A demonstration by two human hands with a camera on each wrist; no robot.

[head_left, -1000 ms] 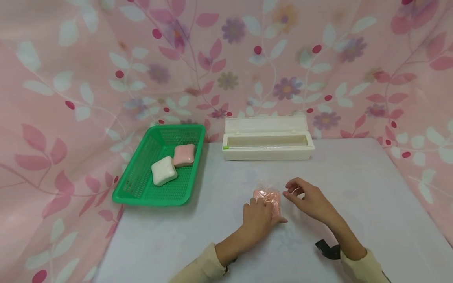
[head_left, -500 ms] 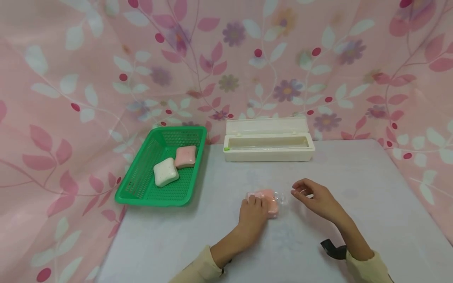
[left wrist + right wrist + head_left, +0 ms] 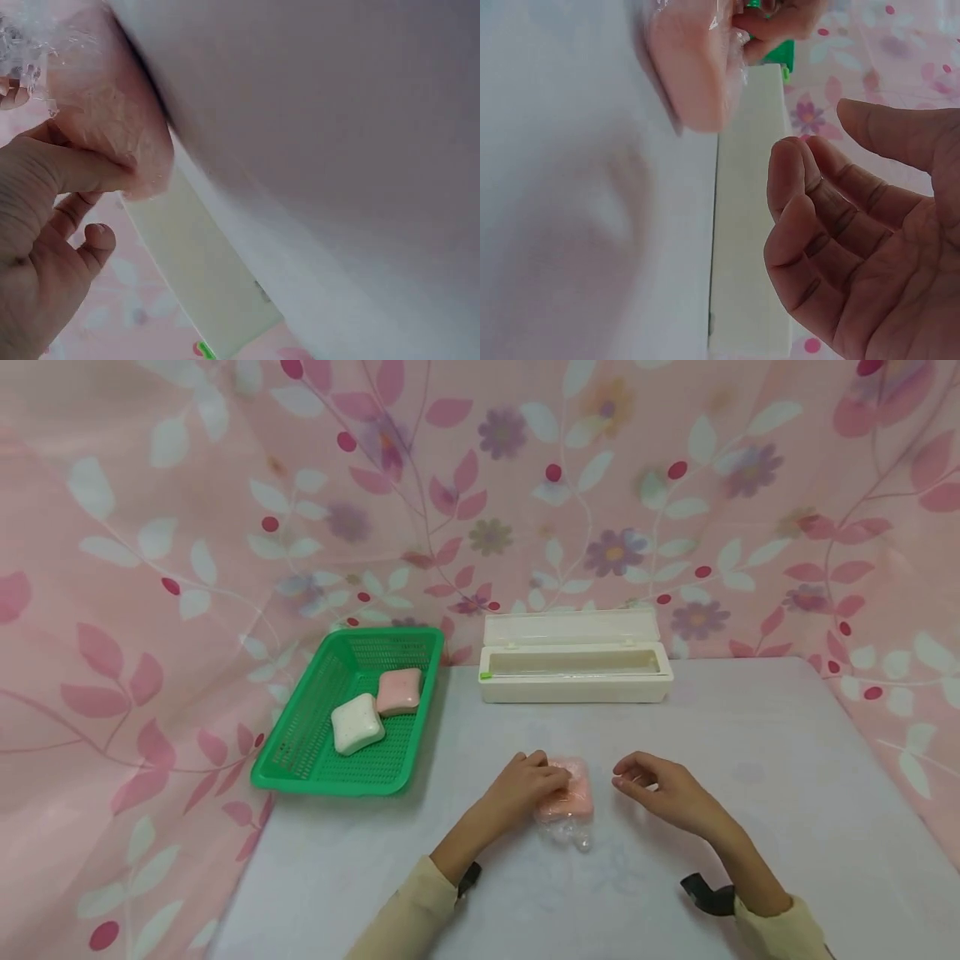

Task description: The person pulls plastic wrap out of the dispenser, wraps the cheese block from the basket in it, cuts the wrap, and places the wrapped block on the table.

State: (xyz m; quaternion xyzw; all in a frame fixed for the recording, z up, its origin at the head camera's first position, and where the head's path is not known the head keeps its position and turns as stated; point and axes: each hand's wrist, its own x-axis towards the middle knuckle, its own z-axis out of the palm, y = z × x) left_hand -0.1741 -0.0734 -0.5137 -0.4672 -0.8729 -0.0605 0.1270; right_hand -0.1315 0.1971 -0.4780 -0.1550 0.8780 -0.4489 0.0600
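Observation:
A pink bar of soap (image 3: pixel 575 792) lies on the table at the middle, wrapped in clear plastic film (image 3: pixel 564 831) whose crumpled loose end points toward the person. My left hand (image 3: pixel 525 783) is at its left side. In the left wrist view the thumb and a finger of that hand pinch the wrapped soap (image 3: pixel 112 105) at its edge. My right hand (image 3: pixel 663 789) hovers to the right, apart from the soap, with fingers loosely curled and nothing in them. The right wrist view shows the gap between the right hand (image 3: pixel 862 232) and the soap.
At the left stands a green basket (image 3: pixel 408 768) with a white soap bar (image 3: pixel 357 724) and a pink soap bar (image 3: pixel 399 691) in it. A long white film dispenser box (image 3: pixel 577 690) with its lid raised stands at the back, before a floral curtain (image 3: pixel 600 485).
The left hand has turned the wrapped soap clockwise on the table, so its loose film end has swung from the far side, past the right, to the near side. The right hand stays beside it.

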